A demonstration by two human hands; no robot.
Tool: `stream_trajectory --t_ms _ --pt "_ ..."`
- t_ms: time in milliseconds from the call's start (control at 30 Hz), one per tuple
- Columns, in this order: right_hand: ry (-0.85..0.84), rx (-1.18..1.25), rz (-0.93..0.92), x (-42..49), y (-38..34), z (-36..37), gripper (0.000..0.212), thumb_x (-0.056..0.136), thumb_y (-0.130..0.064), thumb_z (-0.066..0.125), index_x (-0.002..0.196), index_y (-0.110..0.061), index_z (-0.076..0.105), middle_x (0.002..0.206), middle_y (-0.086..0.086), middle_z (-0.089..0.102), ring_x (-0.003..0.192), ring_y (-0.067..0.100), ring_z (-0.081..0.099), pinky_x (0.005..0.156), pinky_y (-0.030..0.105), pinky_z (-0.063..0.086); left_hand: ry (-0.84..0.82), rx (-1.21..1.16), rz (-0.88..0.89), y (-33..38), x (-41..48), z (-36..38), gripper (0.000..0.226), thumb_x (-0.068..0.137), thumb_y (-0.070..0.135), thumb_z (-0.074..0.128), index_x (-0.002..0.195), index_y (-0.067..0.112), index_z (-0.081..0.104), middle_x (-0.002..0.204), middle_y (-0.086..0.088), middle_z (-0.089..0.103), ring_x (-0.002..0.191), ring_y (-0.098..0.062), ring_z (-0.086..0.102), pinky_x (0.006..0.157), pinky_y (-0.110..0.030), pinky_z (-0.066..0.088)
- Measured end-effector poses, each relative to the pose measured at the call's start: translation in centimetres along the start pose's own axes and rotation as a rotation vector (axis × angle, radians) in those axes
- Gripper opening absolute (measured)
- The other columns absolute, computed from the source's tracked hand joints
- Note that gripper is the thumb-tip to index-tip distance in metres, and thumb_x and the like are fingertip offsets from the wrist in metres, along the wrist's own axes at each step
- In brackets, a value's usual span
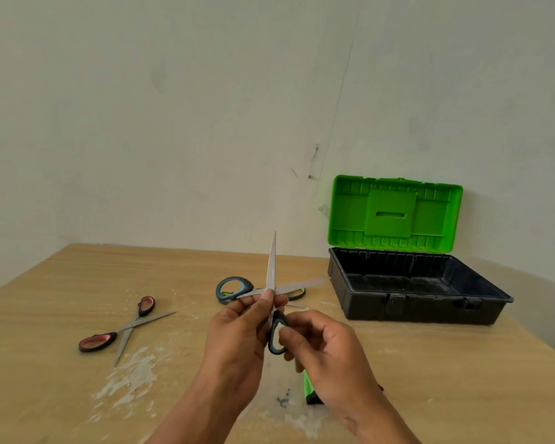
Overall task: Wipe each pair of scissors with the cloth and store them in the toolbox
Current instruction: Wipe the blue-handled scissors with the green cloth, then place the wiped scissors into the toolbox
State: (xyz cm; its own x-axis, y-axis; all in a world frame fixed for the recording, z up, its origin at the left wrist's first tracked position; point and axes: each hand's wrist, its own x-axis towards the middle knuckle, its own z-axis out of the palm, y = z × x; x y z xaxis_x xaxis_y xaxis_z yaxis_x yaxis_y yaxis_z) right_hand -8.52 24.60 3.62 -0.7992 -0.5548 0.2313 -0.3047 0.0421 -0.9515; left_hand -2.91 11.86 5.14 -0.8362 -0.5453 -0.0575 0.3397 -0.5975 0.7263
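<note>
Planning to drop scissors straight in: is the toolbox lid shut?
No, the green lid stands raised upright behind the black tray, which is open on top.

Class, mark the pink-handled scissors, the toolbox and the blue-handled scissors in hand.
pink-handled scissors (96, 342): head view, nearer handle.
toolbox (423, 312): head view, black front wall.
blue-handled scissors (272, 261): head view, upright blade.

Left hand (237, 334) and right hand (327, 347) holding spread blue scissors (271, 270), toolbox (414, 312) lid up behind
</note>
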Motion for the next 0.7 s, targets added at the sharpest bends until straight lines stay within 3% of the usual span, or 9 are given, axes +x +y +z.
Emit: stream_trajectory --t_ms 200,467,700 --pt "0.015 -0.001 -0.096 1.1 -1.6 -1.8 0.009 0.090 -0.014 0.077 0.098 -0.018 0.080 0.072 -0.002 0.073 0.060 0.005 0.060 0.059 0.021 0.050 0.035 -0.105 0.072 3.1 1.1 -1.4 0.026 0.079 0.003 0.067 0.105 0.000 0.065 0.096 -0.019 0.072 0.083 -0.023 0.072 0.081 -0.031 0.060" --pt "0.047 0.028 -0.110 2.0 -2.2 -2.2 0.008 0.091 -0.011 0.076 0.097 -0.015 0.079 0.078 0.013 0.073 0.062 0.013 0.062 0.060 0.027 0.055 0.026 0.453 0.256 4.7 0.5 -2.5 0.011 0.083 0.001 0.071 0.094 0.001 0.073 0.083 -0.016 0.077 0.082 -0.029 0.073 0.079 -0.036 0.058" --pt "0.056 0.047 -0.090 1.7 -1.7 -1.6 0.008 0.092 -0.011 0.075 0.094 -0.017 0.079 0.074 0.005 0.073 0.060 0.012 0.062 0.060 0.026 0.055 0.082 0.542 0.245 3.0 0.4 -2.5 0.012 0.079 0.003 0.077 0.090 0.000 0.072 0.078 -0.015 0.078 0.078 -0.030 0.076 0.071 -0.033 0.061"
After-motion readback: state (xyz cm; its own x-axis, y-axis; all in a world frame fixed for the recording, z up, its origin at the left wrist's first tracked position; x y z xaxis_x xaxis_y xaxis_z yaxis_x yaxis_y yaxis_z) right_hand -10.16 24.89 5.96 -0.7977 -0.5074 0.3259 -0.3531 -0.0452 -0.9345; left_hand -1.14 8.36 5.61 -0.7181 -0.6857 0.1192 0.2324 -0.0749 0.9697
